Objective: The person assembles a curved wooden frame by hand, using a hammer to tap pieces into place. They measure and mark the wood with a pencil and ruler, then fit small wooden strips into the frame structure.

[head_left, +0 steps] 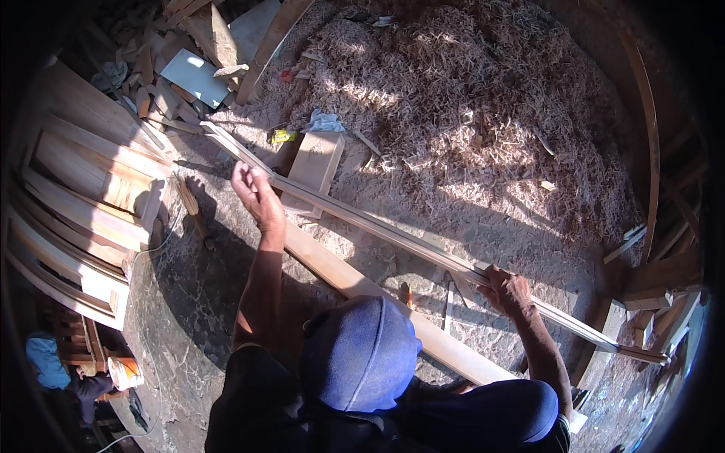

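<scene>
A long, thin grooved wooden moulding [393, 238] runs slantwise in front of me, from the upper left down to the far right. My right hand [507, 292] is closed round it, right of the middle. Near its upper left end my left hand [259, 198] is raised with the palm showing and the fingers loosely stretched out. Those fingertips are at the moulding's edge; whether they press on it I cannot tell. Below it lies a wide, pale plank [332, 264], roughly parallel, partly hidden by my head and body.
A short wooden block [316, 162] stands beyond the moulding, near a yellow packet [283, 137]. Wood shavings [453, 113] heap up behind. Panelled wooden doors [91, 181] lean at the left, with offcuts [162, 102] above. Another person [57, 366] is at the lower left.
</scene>
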A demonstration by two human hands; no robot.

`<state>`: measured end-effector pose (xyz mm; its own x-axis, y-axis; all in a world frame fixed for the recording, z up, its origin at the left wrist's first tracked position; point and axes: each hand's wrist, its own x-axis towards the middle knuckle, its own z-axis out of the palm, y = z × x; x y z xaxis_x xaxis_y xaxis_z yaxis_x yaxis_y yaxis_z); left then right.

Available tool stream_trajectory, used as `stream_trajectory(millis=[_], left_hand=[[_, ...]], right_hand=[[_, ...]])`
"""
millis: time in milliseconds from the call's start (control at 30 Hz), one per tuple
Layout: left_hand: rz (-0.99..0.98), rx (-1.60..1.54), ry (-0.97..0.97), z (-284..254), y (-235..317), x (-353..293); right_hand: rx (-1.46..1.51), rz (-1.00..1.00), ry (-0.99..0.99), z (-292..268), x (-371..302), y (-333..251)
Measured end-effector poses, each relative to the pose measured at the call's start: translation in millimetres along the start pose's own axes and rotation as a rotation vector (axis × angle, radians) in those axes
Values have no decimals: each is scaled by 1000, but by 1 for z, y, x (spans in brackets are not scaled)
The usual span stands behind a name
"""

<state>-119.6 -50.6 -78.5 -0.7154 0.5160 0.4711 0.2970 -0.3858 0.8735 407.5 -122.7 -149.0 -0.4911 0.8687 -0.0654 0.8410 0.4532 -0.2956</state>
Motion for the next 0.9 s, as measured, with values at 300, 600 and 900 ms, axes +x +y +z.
stream_trajectory(millis=[300,600,900], left_hand=[[-483,-293,196,-33,-37,219],[-249,-340,-1,-8,-72,211],[-124,-297,2,38,23,228]], right_hand=[[42,-29,55,-4,-1,-9],[-11,-70,75,1,4,-6],[18,75,23,-58,-11,-2]])
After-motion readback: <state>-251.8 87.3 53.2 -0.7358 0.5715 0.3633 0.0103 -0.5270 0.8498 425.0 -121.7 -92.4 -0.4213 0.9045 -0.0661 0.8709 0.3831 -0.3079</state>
